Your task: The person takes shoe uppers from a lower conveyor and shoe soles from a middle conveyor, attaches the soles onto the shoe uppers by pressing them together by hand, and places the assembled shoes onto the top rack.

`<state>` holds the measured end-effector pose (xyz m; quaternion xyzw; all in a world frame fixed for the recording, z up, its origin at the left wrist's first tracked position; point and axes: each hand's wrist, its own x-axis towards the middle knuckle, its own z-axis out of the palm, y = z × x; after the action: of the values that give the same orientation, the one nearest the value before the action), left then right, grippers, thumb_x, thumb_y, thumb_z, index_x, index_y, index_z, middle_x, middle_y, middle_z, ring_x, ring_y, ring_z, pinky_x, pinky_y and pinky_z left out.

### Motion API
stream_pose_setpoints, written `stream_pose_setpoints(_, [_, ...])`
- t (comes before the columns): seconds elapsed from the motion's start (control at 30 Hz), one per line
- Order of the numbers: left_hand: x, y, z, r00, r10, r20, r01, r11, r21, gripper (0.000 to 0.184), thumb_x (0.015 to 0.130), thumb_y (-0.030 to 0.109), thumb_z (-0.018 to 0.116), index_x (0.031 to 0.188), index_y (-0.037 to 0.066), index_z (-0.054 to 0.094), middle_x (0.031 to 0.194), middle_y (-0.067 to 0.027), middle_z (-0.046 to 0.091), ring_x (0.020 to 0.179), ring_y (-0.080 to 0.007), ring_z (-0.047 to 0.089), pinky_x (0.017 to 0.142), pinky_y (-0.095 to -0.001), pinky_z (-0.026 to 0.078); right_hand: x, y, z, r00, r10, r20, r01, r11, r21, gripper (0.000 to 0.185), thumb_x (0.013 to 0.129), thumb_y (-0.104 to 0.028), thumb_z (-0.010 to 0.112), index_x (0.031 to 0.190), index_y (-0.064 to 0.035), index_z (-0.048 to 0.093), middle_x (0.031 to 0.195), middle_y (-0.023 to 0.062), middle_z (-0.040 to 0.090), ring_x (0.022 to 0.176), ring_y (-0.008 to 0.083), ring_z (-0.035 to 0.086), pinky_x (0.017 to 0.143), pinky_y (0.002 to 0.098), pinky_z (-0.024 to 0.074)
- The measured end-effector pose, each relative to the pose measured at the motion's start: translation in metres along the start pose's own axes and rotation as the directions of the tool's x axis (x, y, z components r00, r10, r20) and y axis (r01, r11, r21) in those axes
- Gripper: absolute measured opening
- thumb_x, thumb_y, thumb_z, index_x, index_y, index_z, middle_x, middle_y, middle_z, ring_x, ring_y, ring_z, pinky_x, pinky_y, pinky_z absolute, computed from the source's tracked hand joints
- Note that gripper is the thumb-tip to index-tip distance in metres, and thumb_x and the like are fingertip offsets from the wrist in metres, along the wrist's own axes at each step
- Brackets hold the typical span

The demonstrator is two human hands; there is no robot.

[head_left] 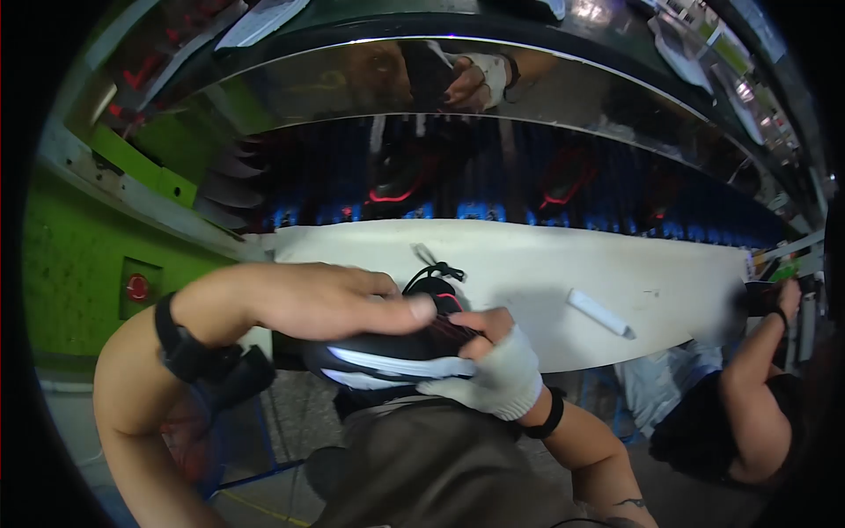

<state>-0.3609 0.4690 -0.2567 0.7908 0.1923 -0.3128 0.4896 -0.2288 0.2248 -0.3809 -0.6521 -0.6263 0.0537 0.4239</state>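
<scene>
A black shoe (396,356) with white side stripes and red details rests close against the person's lap, at the near edge of the white work surface (528,264). Over its top from the left reaches my left hand (326,299), bare, its thumb stretched along the shoe and its other fingers bent and partly hidden. My right hand (502,370), in a white glove with bare fingertips, grips the shoe's right side, thumb and finger near the red-lined part. Black laces (436,268) stick up beyond the shoe.
A white marker-like stick (598,312) lies on the surface to the right. Behind it runs a dark conveyor (502,167) of rollers carrying dark shoes with red edges. A green machine panel (79,255) stands left. At right is a co-worker's arm (757,378).
</scene>
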Motion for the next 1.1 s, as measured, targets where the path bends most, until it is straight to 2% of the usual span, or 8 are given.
stream_pose_setpoints(0.07, [-0.014,0.005,-0.003,0.997,0.015,0.069,0.023,0.855,-0.518,0.084,0.104,0.071,0.047,0.144,-0.002,0.060,0.119,-0.0172,0.072,0.108,-0.0207,0.069,0.095,-0.0385,0.058,-0.019,0.010,-0.032,0.998,0.057,-0.031,-0.054,0.994,0.092,0.074,0.068,-0.031,0.101,0.123,-0.0061,0.059,0.133,0.0220,0.064,0.109,0.0379,0.068,0.083,0.0436,0.0589])
stream_pose_setpoints(0.13, [0.005,-0.008,0.042,0.926,0.330,-0.183,-0.374,0.743,-0.556,0.067,0.109,0.058,0.050,0.140,0.001,0.063,0.119,-0.0124,0.070,0.098,-0.0194,0.068,0.091,-0.0358,0.059,-0.011,-0.005,-0.077,0.992,-0.009,-0.123,-0.004,0.995,-0.103,0.087,0.068,-0.028,0.101,0.136,-0.0039,0.053,0.143,0.0271,0.057,0.117,0.0422,0.067,0.091,0.0446,0.0592])
stream_pose_setpoints(0.2, [0.033,0.001,0.096,0.685,0.603,-0.409,-0.716,0.661,-0.224,0.073,0.096,0.031,0.079,0.151,-0.006,0.049,0.143,-0.0236,0.058,0.132,-0.0343,0.057,0.108,-0.0458,0.051,0.018,-0.029,-0.126,0.996,0.032,-0.088,-0.064,0.922,-0.382,0.093,0.060,-0.023,0.102,0.138,-0.0026,0.056,0.145,0.0261,0.054,0.117,0.0429,0.067,0.090,0.0448,0.0603])
stream_pose_setpoints(0.37, [0.060,0.029,0.170,0.423,0.673,-0.606,-0.614,0.705,0.355,0.101,0.077,0.028,0.091,0.152,-0.011,0.037,0.150,-0.0361,0.038,0.132,-0.0544,0.045,0.111,-0.0603,0.042,0.057,-0.029,-0.167,0.948,0.299,0.109,-0.159,0.740,-0.653,0.084,0.056,-0.042,0.100,0.117,-0.0020,0.059,0.113,0.0202,0.060,0.094,0.0387,0.066,0.078,0.0467,0.0565])
stream_pose_setpoints(0.5, [0.069,0.032,0.163,0.304,0.571,-0.763,-0.473,0.785,0.400,0.073,0.071,0.023,0.092,0.127,-0.004,0.054,0.121,-0.0248,0.056,0.108,-0.0426,0.058,0.092,-0.0514,0.050,0.080,-0.039,-0.158,0.894,0.377,0.242,-0.096,0.689,-0.718,0.087,0.060,-0.060,0.094,0.106,0.0017,0.054,0.097,0.0209,0.060,0.086,0.0396,0.066,0.072,0.0464,0.0556])
stream_pose_setpoints(0.6, [0.072,0.033,0.125,0.498,0.435,-0.750,-0.468,0.863,0.190,0.052,0.069,0.024,0.091,0.107,0.003,0.061,0.104,-0.0154,0.063,0.095,-0.0340,0.064,0.080,-0.0456,0.056,0.096,-0.042,-0.149,0.854,0.332,0.400,0.036,0.730,-0.683,0.093,0.063,-0.076,0.085,0.103,0.0020,0.053,0.083,0.0211,0.063,0.076,0.0407,0.068,0.069,0.0472,0.0557])
stream_pose_setpoints(0.93, [0.110,-0.016,0.112,-0.099,0.829,-0.550,-0.681,0.347,0.645,0.039,0.066,0.017,0.090,0.075,0.015,0.052,0.079,-0.0029,0.050,0.066,-0.0227,0.055,0.049,-0.0380,0.044,0.134,-0.030,-0.134,0.800,0.231,0.553,0.125,0.838,-0.531,0.086,0.060,-0.080,0.080,0.101,-0.0067,0.063,0.073,0.0148,0.061,0.069,0.0388,0.067,0.062,0.0458,0.0527])
stream_pose_setpoints(1.1, [0.109,-0.023,0.129,0.094,0.605,-0.791,-0.788,0.530,0.312,0.046,0.062,0.019,0.094,0.075,0.013,0.051,0.076,-0.0032,0.051,0.063,-0.0237,0.055,0.049,-0.0383,0.042,0.142,-0.023,-0.123,0.791,-0.066,0.608,0.399,0.809,-0.432,0.065,0.067,-0.072,0.080,0.080,-0.0107,0.062,0.067,0.0063,0.055,0.060,0.0287,0.062,0.054,0.0404,0.0475])
